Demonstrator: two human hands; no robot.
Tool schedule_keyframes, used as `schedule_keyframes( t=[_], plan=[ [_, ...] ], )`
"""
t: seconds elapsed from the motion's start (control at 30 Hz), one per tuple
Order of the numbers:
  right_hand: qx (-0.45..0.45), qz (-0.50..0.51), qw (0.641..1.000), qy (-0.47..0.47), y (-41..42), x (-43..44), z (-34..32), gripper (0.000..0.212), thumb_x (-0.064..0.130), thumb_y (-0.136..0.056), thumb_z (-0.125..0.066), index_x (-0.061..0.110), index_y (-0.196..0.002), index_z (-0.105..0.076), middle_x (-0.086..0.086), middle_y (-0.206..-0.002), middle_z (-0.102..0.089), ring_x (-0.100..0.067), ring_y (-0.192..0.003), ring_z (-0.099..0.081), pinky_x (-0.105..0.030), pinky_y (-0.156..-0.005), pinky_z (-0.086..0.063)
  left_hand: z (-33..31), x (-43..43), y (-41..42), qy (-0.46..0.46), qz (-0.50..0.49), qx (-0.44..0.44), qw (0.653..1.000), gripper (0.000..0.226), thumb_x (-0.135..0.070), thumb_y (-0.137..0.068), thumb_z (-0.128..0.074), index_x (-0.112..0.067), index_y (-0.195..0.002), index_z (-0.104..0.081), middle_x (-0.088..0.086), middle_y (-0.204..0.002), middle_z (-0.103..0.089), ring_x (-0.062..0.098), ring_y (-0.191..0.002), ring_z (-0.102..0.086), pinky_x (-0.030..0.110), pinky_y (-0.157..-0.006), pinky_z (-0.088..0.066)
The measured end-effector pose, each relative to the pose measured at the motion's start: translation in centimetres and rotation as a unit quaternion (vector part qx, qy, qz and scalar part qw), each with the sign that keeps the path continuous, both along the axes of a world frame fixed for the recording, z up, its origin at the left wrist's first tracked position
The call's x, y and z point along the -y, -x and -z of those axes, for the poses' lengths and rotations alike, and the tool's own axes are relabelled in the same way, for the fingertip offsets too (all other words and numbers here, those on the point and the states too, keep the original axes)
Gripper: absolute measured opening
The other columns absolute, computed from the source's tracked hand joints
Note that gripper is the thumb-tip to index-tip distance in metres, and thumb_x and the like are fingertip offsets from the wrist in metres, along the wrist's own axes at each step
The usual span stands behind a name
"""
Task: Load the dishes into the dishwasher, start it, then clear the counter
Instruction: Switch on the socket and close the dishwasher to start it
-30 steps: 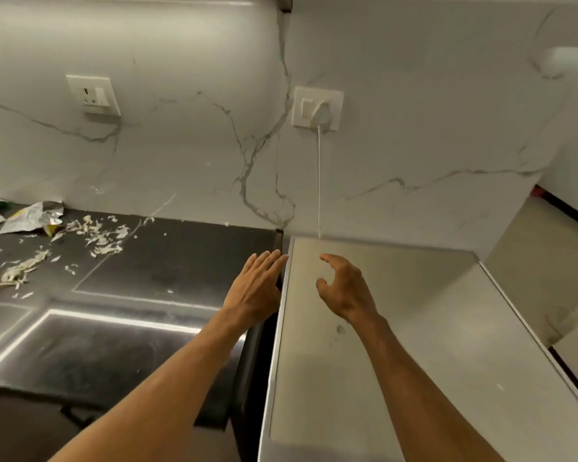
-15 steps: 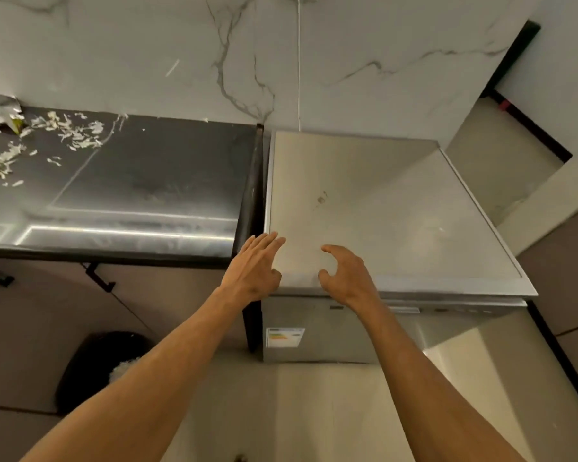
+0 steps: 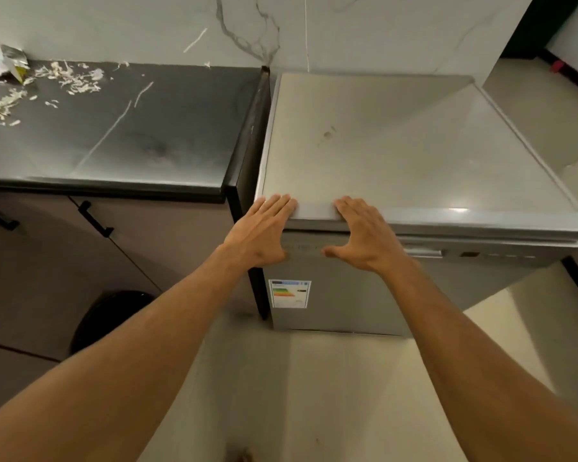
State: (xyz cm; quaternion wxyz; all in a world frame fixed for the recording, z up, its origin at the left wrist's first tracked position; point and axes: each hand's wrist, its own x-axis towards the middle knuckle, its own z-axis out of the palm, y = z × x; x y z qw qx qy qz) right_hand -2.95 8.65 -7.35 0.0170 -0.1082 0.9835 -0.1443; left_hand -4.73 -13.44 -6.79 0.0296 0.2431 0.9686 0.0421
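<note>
A grey freestanding dishwasher [image 3: 414, 155] stands to the right of a dark counter [image 3: 141, 128], its door shut and an energy label [image 3: 289, 294] on the front. My left hand [image 3: 259, 233] is open, fingers straight, over the dishwasher's front left corner. My right hand [image 3: 364, 235] is open beside it, fingers over the front top edge, thumb spread in front of the door's upper strip. Neither hand holds anything. The door handle [image 3: 422, 252] lies just right of my right hand. No dishes are in view.
Pale vegetable scraps [image 3: 70, 78] and a crumpled wrapper [image 3: 2, 61] lie at the counter's far left. A black bin [image 3: 111, 320] stands on the floor below the cabinet doors. A white cable [image 3: 306, 31] runs down the marble wall behind the dishwasher.
My view has tilted down from the wall to the dishwasher front. Both hands have drawn back from the top's middle to its front edge, and the right hand's fingers have straightened.
</note>
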Motion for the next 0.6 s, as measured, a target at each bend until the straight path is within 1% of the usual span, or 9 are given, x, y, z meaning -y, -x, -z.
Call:
schedule_keyframes(
  t=[0.07,0.13,0.2,0.27,0.3,0.37,0.4,0.47,0.6],
  plan=[
    [-0.028,-0.011,0.999,-0.022,0.1,-0.2,1.7,0.113,0.056,-0.074,-0.075,0.016,-0.157,-0.009,-0.004,-0.165,-0.006,-0.023,-0.152,0.0,-0.04,-0.124,-0.001,1.8,-0.2,-0.2,-0.023,-0.003,-0.025,0.999,0.11,-0.044,-0.077,-0.068,-0.015,-0.153,0.006,0.005,-0.162,0.006,0.019,-0.148,0.01,0.039,-0.122,0.003],
    [-0.068,-0.022,0.997,-0.019,0.2,-0.7,2.8,0.119,0.056,-0.07,-0.078,0.016,-0.157,-0.008,-0.005,-0.165,-0.007,-0.024,-0.152,0.001,-0.039,-0.124,0.001,3.1,-0.1,-0.4,-0.047,-0.001,-0.079,0.996,0.114,-0.045,-0.074,-0.072,-0.015,-0.154,0.003,0.005,-0.162,0.002,0.021,-0.149,0.007,0.04,-0.122,0.003],
    [-0.099,-0.045,0.994,-0.02,0.4,-1.2,3.7,0.123,0.056,-0.066,-0.081,0.015,-0.157,-0.009,-0.005,-0.165,-0.01,-0.024,-0.152,-0.003,-0.04,-0.124,0.0,4.1,0.1,-0.2,-0.057,0.013,-0.128,0.99,0.113,-0.042,-0.071,-0.076,-0.015,-0.154,-0.003,0.005,-0.162,-0.005,0.022,-0.149,0.001,0.04,-0.121,0.003],
    [-0.111,-0.065,0.991,-0.023,0.8,-2.0,4.0,0.12,0.058,-0.066,-0.08,0.017,-0.157,-0.013,-0.003,-0.164,-0.015,-0.023,-0.151,-0.009,-0.042,-0.124,-0.005,4.8,0.2,0.2,-0.054,0.018,-0.156,0.986,0.115,-0.04,-0.069,-0.079,-0.016,-0.154,-0.005,0.004,-0.161,-0.008,0.022,-0.149,-0.001,0.038,-0.12,0.004],
    [-0.115,-0.075,0.99,-0.019,0.9,-2.4,3.7,0.114,0.062,-0.069,-0.076,0.018,-0.157,-0.017,-0.003,-0.163,-0.019,-0.023,-0.15,-0.014,-0.043,-0.123,-0.009,5.0,0.3,0.2,-0.052,0.017,-0.165,0.985,0.116,-0.04,-0.069,-0.08,-0.017,-0.154,-0.005,0.003,-0.161,-0.009,0.022,-0.149,-0.001,0.038,-0.12,0.005],
    [-0.149,-0.083,0.985,0.004,1.1,-3.8,3.4,0.092,0.068,-0.08,-0.059,0.019,-0.152,-0.03,-0.003,-0.156,-0.034,-0.022,-0.143,-0.031,-0.045,-0.12,-0.022,5.5,0.3,0.4,-0.049,0.02,-0.186,0.981,0.116,-0.041,-0.068,-0.081,-0.018,-0.154,-0.006,0.003,-0.16,-0.01,0.022,-0.148,-0.002,0.037,-0.119,0.005],
    [-0.167,-0.075,0.983,0.018,1.1,-4.7,3.3,0.08,0.065,-0.086,-0.051,0.018,-0.149,-0.036,-0.004,-0.152,-0.041,-0.022,-0.139,-0.038,-0.045,-0.117,-0.027,5.7,0.2,0.5,-0.051,0.022,-0.196,0.979,0.115,-0.041,-0.069,-0.081,-0.018,-0.154,-0.007,0.003,-0.16,-0.012,0.022,-0.148,-0.004,0.038,-0.12,0.003],
    [-0.192,-0.051,0.98,0.031,1.4,-6.5,3.5,0.064,0.053,-0.094,-0.043,0.016,-0.146,-0.042,-0.005,-0.148,-0.048,-0.022,-0.134,-0.044,-0.045,-0.115,-0.03,6.2,0.2,0.7,-0.06,0.023,-0.221,0.973,0.111,-0.042,-0.07,-0.08,-0.018,-0.153,-0.011,0.005,-0.158,-0.016,0.023,-0.147,-0.008,0.04,-0.121,0.0],
    [-0.226,-0.051,0.972,0.04,1.7,-7.9,4.3,0.056,0.049,-0.099,-0.042,0.014,-0.143,-0.048,-0.005,-0.145,-0.052,-0.021,-0.133,-0.047,-0.047,-0.114,-0.033,6.8,0.3,1.2,-0.077,0.028,-0.25,0.965,0.106,-0.039,-0.069,-0.082,-0.019,-0.151,-0.018,0.004,-0.155,-0.024,0.023,-0.145,-0.014,0.04,-0.12,-0.005]
  ],
)
